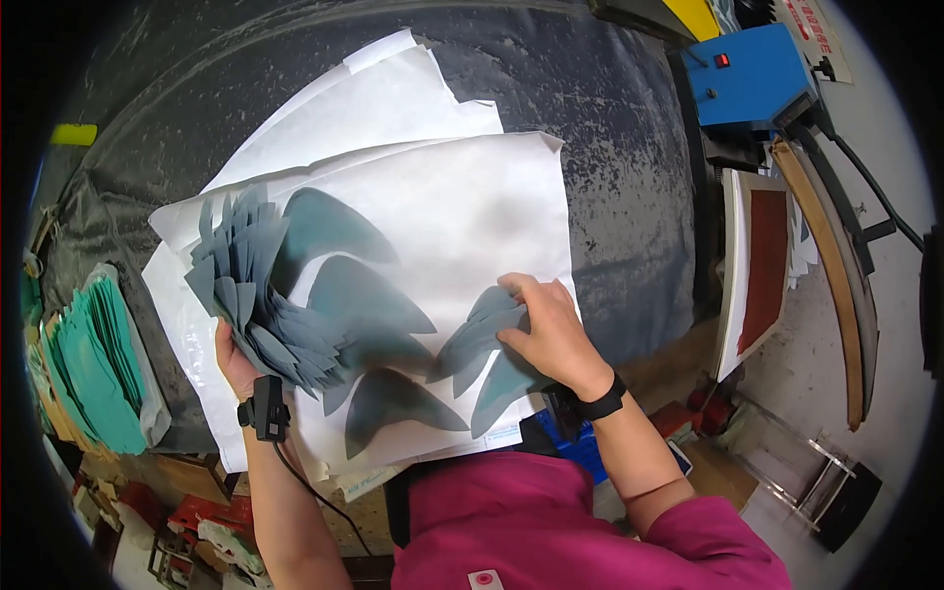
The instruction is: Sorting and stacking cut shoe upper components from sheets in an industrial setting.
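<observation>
My left hand (234, 364) is closed around the edge of a thick fanned bundle of grey-blue curved pieces (261, 305), thin like cloth or leather; most of its fingers are hidden beneath. To the right, my right hand (553, 329) grips a smaller fanned stack of the same pieces (479, 329) between thumb and fingers. Below that hand lies a single curved piece (500, 393). Between the hands, several dark teal crescent shapes (369, 290) show on the large white paper sheet (472, 216); I cannot tell whether they are loose pieces or coloured marks.
More white paper (364, 108) lies behind on the worn black table cover (629, 177). At the left edge stands a stack of green pieces (103, 344) in a plastic bag. A blue machine (747, 79) and a white-edged board (737, 285) stand at the right.
</observation>
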`<state>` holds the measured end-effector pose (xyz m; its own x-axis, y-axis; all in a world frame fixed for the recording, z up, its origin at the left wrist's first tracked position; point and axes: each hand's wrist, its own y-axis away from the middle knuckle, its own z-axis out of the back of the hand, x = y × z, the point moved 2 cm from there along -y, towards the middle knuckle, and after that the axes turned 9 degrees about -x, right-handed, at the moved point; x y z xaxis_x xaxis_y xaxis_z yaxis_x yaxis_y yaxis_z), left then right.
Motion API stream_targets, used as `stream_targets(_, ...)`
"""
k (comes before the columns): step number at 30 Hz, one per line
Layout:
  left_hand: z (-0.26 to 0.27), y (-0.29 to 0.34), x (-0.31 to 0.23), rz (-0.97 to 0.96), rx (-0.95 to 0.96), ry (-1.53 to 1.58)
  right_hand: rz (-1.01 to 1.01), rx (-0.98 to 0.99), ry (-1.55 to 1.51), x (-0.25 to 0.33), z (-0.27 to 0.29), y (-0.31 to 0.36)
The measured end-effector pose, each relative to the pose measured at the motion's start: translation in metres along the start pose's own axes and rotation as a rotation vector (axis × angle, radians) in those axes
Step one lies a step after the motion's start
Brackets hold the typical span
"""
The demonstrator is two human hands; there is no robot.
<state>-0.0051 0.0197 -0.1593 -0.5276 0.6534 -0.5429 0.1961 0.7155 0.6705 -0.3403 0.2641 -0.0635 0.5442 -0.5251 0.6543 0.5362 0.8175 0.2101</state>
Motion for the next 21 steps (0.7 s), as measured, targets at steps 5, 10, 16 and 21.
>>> stream_targets(5,-0.003,-0.001,0.0,0.01,0.03,-0.01,0.055,-0.059,0.092,-0.001,-0.008,0.002)
stream_targets(10,0.002,-0.006,0.0,0.019,0.035,-0.019,-0.005,0.147,-0.086,-0.019,0.0,0.016)
stream_targets(16,0.007,-0.01,-0.005,-0.046,0.027,-0.056,-0.421,-0.127,-0.831,-0.049,0.069,0.041)
stream_targets(21,0.0,-0.007,-0.002,-0.007,0.01,-0.018,-0.224,0.268,-0.187,-0.028,0.035,0.065)
